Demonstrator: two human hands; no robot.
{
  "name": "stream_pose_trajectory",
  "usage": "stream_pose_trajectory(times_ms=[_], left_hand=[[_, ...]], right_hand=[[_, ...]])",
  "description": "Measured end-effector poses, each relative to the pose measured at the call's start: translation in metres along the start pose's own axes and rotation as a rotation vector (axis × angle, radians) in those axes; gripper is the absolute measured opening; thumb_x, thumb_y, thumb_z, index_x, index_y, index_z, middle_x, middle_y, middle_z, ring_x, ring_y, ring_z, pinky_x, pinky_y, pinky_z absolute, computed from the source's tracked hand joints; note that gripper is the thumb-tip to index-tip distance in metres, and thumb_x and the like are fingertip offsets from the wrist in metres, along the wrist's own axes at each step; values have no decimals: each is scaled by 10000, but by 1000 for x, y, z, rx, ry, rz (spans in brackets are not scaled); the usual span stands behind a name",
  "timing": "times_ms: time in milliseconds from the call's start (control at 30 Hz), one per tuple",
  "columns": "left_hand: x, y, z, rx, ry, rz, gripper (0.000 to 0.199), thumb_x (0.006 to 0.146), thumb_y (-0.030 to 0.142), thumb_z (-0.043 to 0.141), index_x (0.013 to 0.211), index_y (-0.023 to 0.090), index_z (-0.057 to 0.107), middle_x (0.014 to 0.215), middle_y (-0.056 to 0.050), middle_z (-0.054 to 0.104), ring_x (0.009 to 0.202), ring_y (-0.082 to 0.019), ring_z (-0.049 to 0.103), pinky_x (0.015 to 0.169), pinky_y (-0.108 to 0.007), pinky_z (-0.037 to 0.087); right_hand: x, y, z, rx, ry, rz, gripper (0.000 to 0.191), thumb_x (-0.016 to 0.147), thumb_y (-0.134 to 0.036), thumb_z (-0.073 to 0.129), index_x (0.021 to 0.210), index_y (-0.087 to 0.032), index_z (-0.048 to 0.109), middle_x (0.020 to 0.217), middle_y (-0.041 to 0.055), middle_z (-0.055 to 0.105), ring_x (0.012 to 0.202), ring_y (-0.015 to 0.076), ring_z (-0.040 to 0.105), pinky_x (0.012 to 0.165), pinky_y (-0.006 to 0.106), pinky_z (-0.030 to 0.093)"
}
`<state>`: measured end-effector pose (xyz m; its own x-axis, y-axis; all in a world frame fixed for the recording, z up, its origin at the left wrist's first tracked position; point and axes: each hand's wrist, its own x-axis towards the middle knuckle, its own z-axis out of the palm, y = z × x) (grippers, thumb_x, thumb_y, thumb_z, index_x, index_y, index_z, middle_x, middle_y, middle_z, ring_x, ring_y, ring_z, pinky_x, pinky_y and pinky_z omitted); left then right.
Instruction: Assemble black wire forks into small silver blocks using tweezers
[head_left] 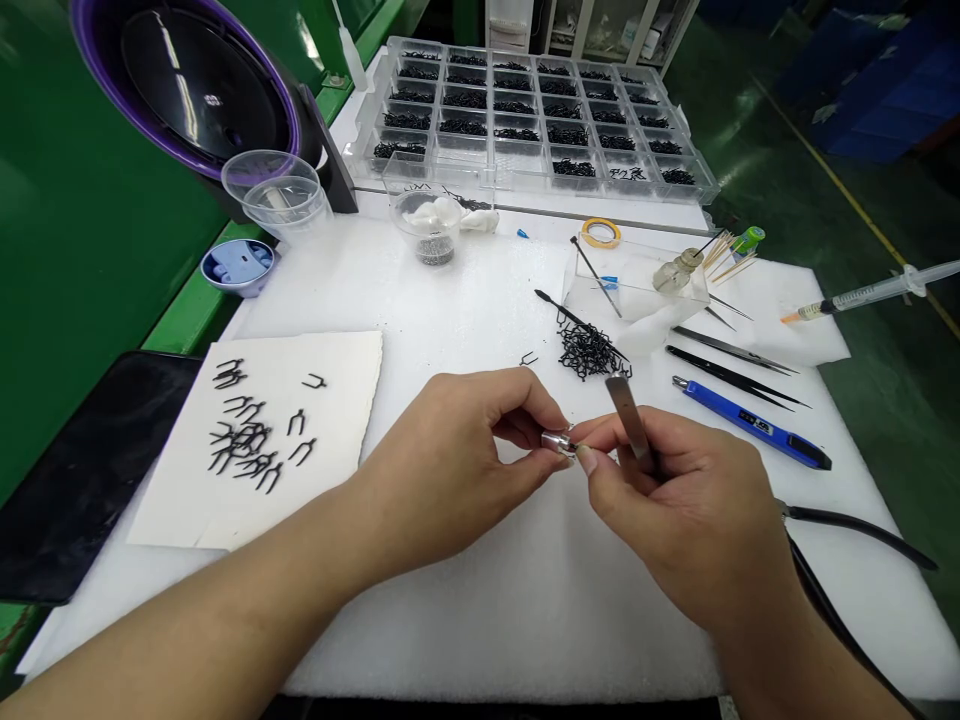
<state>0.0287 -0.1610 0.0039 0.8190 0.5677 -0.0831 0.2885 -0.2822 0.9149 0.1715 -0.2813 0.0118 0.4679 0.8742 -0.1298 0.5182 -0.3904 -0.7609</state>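
Between its thumb and index finger, my left hand pinches a small silver metal cylinder. The thumb and index finger of my right hand close at the cylinder's right end, around a tiny dark part mostly hidden by the fingertips. Steel tweezers are tucked in the right hand, their flat end pointing up and their tips hidden. Just beyond the hands lies a pile of small black forked pieces, with a black stick tool resting across it. More black forked pieces lie on a white card to the left.
A clear compartment box of black pieces spans the back. At right lie a blue utility knife, black tweezers, a syringe and black-handled pliers. Clear cups and a purple-rimmed fan stand back left.
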Motion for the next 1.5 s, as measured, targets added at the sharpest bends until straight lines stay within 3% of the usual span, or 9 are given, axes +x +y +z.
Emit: stream_pose_trajectory(times_ms=[300,833,1000,1200,1500], left_hand=[[0,1,0,8,2,-6,66,823,241,701,871,202,681,886,3,761,826,-154,713,741,-281,608],[-2,1,3,47,36,-4,47,813,217,703,848,220,672,858,38,747,806,-136,701,726,-276,593],[-2,3,3,71,60,16,54,801,205,720,830,214,675,825,45,739,771,-127,696,703,-267,580],[-3,4,4,55,81,39,63,796,183,728,814,206,672,808,44,731,760,-121,690,690,-249,575],[-5,2,4,132,118,95,81,790,160,741,815,206,679,788,68,723,737,-85,679,692,-211,546]], right_hand=[[1,-1,0,-1,2,-11,127,779,-274,621,801,-204,725,544,-33,553,433,85,376,382,213,298],[1,-1,1,-22,3,-37,102,757,-224,628,801,-215,719,727,-8,714,468,93,493,394,209,364],[0,1,1,-30,15,-84,82,754,-218,637,790,-222,712,704,-20,713,454,92,511,392,210,382],[1,4,1,-5,23,-159,120,760,-199,637,827,-234,730,769,-10,748,601,145,662,447,217,455],[2,4,0,-29,22,-209,120,770,-188,630,816,-235,730,788,-19,753,592,132,648,462,218,455]])
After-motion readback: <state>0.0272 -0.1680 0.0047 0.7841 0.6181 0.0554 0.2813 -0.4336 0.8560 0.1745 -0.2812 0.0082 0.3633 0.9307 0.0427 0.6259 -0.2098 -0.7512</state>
